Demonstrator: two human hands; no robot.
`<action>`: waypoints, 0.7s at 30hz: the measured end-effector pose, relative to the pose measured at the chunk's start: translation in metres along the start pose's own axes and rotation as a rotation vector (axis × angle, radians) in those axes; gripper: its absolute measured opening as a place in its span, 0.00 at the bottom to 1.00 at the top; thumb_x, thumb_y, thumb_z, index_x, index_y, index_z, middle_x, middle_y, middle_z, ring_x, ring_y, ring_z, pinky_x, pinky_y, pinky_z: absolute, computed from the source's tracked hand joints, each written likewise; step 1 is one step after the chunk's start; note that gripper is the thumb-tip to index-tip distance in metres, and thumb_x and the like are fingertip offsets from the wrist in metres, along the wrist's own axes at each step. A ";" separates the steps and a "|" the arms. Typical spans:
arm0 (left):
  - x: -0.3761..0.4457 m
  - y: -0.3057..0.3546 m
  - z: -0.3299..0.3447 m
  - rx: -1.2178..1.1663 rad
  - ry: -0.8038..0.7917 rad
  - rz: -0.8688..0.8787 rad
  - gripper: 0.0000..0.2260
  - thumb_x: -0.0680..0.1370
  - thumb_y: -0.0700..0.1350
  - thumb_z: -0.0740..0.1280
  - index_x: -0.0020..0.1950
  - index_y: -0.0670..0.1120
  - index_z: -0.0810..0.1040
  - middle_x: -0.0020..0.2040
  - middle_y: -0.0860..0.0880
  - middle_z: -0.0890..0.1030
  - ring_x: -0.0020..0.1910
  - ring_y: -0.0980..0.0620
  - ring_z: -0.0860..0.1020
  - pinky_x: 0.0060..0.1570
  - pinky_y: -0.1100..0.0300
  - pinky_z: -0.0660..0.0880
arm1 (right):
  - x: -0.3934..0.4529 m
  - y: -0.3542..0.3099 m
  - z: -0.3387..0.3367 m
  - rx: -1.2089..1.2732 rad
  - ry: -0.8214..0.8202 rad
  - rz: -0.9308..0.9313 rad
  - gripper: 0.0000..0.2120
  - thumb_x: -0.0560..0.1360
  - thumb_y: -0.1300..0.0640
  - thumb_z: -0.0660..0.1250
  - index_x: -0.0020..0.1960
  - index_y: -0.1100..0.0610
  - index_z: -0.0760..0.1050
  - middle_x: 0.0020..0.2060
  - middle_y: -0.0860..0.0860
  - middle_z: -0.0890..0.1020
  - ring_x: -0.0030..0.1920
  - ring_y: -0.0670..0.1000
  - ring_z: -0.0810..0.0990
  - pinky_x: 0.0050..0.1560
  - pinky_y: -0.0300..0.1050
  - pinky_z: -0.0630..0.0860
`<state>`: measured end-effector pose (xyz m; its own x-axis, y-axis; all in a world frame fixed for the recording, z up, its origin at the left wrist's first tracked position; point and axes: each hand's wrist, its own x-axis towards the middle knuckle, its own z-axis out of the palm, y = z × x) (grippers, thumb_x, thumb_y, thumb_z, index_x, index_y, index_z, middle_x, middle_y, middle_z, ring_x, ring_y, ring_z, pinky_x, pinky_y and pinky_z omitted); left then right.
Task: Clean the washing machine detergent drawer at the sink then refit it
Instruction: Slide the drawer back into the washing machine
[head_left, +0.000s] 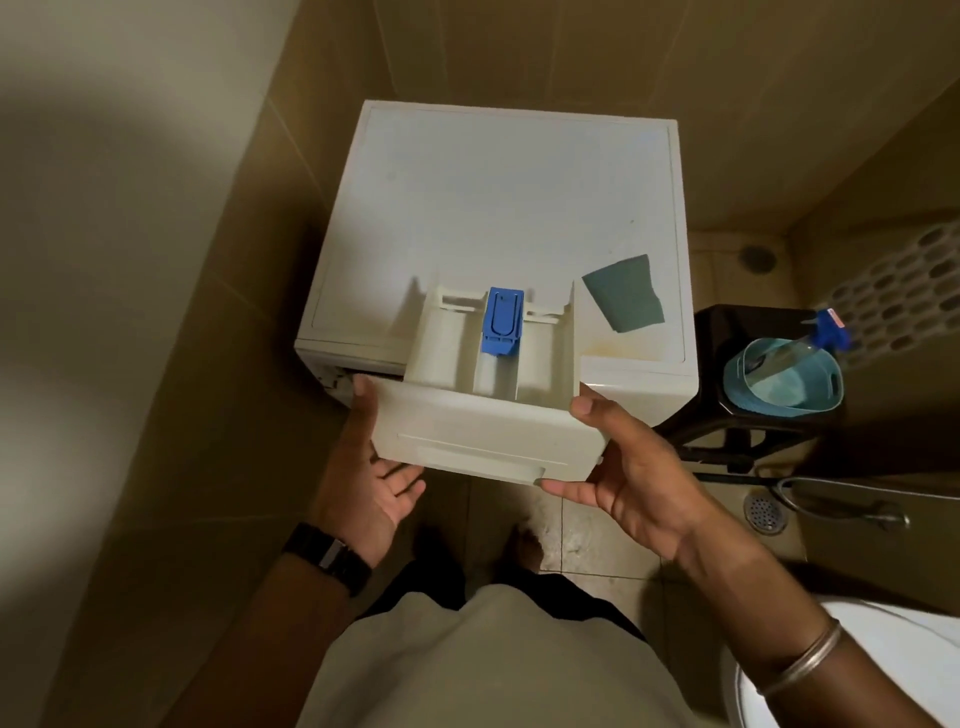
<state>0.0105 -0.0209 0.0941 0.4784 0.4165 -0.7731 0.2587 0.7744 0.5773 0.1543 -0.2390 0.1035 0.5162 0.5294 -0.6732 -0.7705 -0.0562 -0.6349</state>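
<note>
The white detergent drawer (483, 415) is out of the washing machine (498, 208) and held level in front of its top edge. A blue insert (502, 321) sits in its middle compartment. My left hand (369, 467) holds the front panel's left end, thumb up the side and fingers underneath. My right hand (623, 467) holds the right end the same way, thumb on the corner and fingers under the panel. The empty drawer slot (337, 376) shows dark at the machine's upper left front.
A teal cup (623, 293) lies on the machine's top at the right. A dark stool (753, 384) beside the machine carries a teal basket (784, 379) with a spray bottle. A floor drain (763, 512), a hose and a white toilet rim (831, 675) are at lower right. Walls close in on the left.
</note>
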 end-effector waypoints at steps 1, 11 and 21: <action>0.000 -0.001 -0.003 -0.019 -0.002 0.005 0.69 0.45 0.76 0.80 0.82 0.51 0.65 0.76 0.39 0.73 0.74 0.35 0.72 0.76 0.37 0.62 | 0.001 0.004 0.001 -0.016 -0.006 0.004 0.26 0.68 0.48 0.78 0.65 0.47 0.82 0.61 0.56 0.83 0.62 0.60 0.83 0.58 0.61 0.82; 0.004 -0.012 -0.074 -0.182 0.132 -0.054 0.26 0.70 0.62 0.74 0.64 0.51 0.77 0.67 0.42 0.79 0.68 0.39 0.77 0.75 0.40 0.68 | 0.018 0.071 0.044 -0.084 -0.024 0.036 0.35 0.71 0.53 0.76 0.76 0.44 0.71 0.61 0.46 0.85 0.60 0.54 0.85 0.62 0.60 0.81; 0.023 -0.047 -0.174 -0.142 0.302 -0.136 0.44 0.63 0.67 0.80 0.74 0.48 0.78 0.67 0.43 0.83 0.60 0.43 0.81 0.53 0.48 0.79 | 0.046 0.155 0.075 -0.231 -0.158 0.178 0.30 0.76 0.52 0.73 0.70 0.28 0.67 0.61 0.44 0.84 0.63 0.53 0.82 0.68 0.55 0.78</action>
<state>-0.1364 0.0352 0.0042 0.1725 0.4110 -0.8952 0.1734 0.8819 0.4384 0.0303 -0.1598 0.0030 0.3025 0.6180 -0.7256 -0.7288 -0.3406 -0.5940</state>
